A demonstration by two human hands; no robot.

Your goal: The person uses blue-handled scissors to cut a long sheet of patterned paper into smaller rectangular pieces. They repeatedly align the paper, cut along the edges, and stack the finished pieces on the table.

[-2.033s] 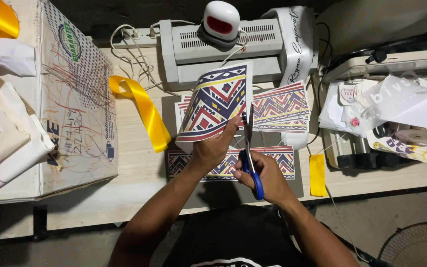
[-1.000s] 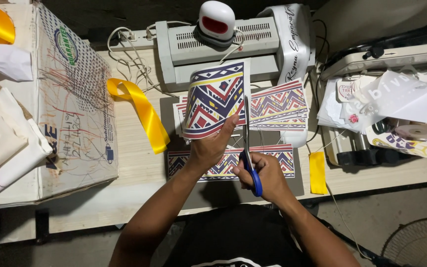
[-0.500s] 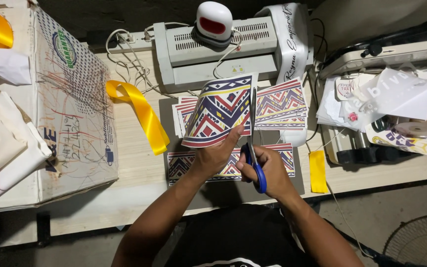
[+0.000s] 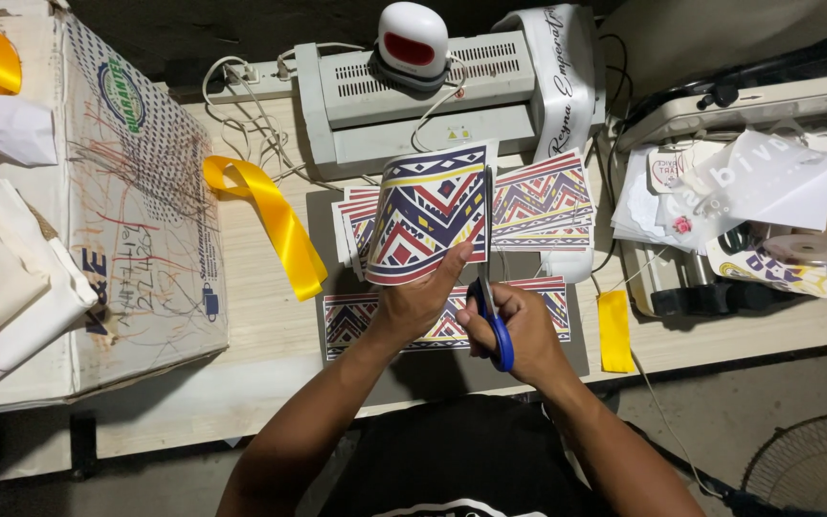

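Above the desk, left hand (image 4: pixel 412 304) pinching one patterned sheet (image 4: pixel 430 211), right hand (image 4: pixel 519 330) gripping one pair of scissors (image 4: pixel 492 297).

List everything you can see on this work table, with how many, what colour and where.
patterned sheet: one, blue, red, yellow and white, held up at centre
scissors: one, blue handles, along the sheet's right edge
patterned strips: several, same colours, flat on the grey mat behind and below the hands
yellow ribbon: one, left of the mat
yellow tag: one, right of the mat
laminator: one, grey, back centre
small press: one, white and red, on the laminator
white sash: one, draped over the laminator's right end
cardboard box: one, scribbled on, left
paper pile: mixed, white, right
left hand: grip on the sheet
right hand: grip on the scissors
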